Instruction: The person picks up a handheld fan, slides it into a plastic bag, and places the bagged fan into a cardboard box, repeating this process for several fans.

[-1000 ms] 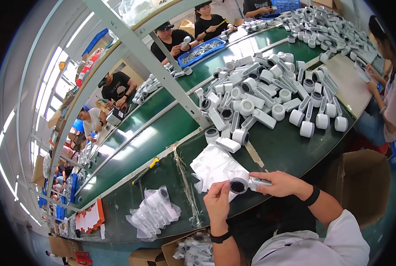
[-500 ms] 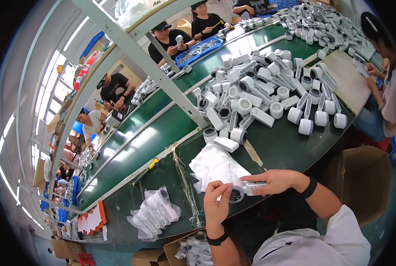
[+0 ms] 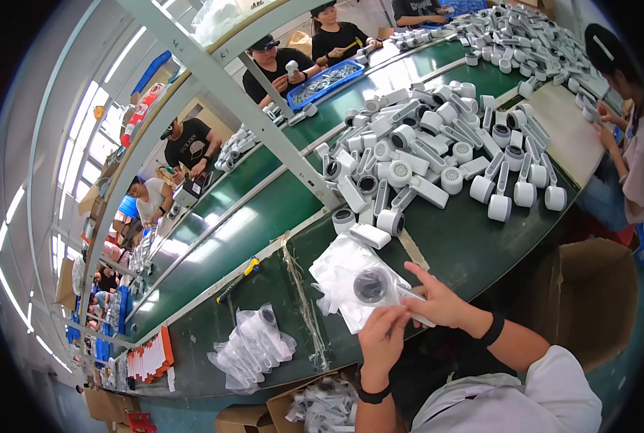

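A white handheld device (image 3: 370, 286) with a round, dark-faced head and a flat handle is held over the table edge; whether it is a small fan or a dryer I cannot tell. Clear plastic film seems to wrap its head. My right hand (image 3: 441, 303) grips the handle, thumb and forefinger stretched along it. The fingers of my left hand (image 3: 382, 338) are pinched together by the handle, apparently on the clear bag's edge. Under the device lies a stack of thin white plastic bags (image 3: 336, 263). Bagged devices (image 3: 253, 350) lie in a pile to the left.
Unbagged white devices (image 3: 416, 148) form a big heap beyond my hands. A yellow-and-black tool (image 3: 239, 279) lies by the table's divider. Orange-and-white packets (image 3: 151, 357) stand far left. Open cartons (image 3: 589, 289) flank me below the table. Co-workers sit across and at right.
The device has swung so its head points away from me over the bags, with film now around it. My left hand has moved right and nearer, from the head to the handle.
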A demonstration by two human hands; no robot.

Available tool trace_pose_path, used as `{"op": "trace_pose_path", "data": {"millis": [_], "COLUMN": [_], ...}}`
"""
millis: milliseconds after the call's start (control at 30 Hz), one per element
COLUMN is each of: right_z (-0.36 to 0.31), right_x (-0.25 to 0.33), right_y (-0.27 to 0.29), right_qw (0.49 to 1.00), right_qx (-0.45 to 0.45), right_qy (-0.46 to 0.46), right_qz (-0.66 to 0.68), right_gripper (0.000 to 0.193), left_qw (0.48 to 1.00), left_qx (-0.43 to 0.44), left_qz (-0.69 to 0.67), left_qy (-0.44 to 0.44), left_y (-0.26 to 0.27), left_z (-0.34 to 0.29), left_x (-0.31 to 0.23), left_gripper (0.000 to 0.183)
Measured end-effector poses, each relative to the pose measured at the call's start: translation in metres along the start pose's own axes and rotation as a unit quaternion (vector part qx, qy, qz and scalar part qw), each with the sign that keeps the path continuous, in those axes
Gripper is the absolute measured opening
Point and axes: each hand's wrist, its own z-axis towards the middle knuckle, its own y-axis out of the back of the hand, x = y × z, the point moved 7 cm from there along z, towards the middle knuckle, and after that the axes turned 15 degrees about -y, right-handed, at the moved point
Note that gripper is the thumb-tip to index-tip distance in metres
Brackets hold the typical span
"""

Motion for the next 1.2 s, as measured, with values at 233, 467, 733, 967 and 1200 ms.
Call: {"op": "trace_pose_path", "data": {"millis": [233,467,733,967,1200], "right_z": [0.008,-0.012,-0.016,-0.019,0.009], "right_x": [0.008,0.015,0.020,0.016,-0.030], "right_y": [0.004,-0.011,-0.035,-0.061,-0.041], "right_qw": [0.978,0.954,0.964,0.914,0.937], "right_qx": [-0.061,-0.151,-0.108,-0.040,0.028], "right_qy": [0.170,0.260,0.235,0.344,0.192], "right_qz": [0.103,-0.008,0.068,-0.211,-0.292], "right_gripper": [0.068,0.032,0.024,0.014,0.014], "left_qw": [0.974,0.901,0.761,0.821,0.806], "left_qx": [0.159,-0.154,-0.163,-0.339,-0.474], "left_qz": [-0.143,-0.346,-0.562,-0.418,0.269], "left_qy": [-0.072,0.211,0.280,0.192,0.232], "left_y": [-0.024,-0.004,-0.003,0.122,0.350], "left_z": [-0.007,-0.033,-0.073,-0.121,-0.204], "left_x": [-0.025,0.029,0.049,0.058,0.029], "left_gripper": [0.020,0.046,0.045,0.055,0.039]}}
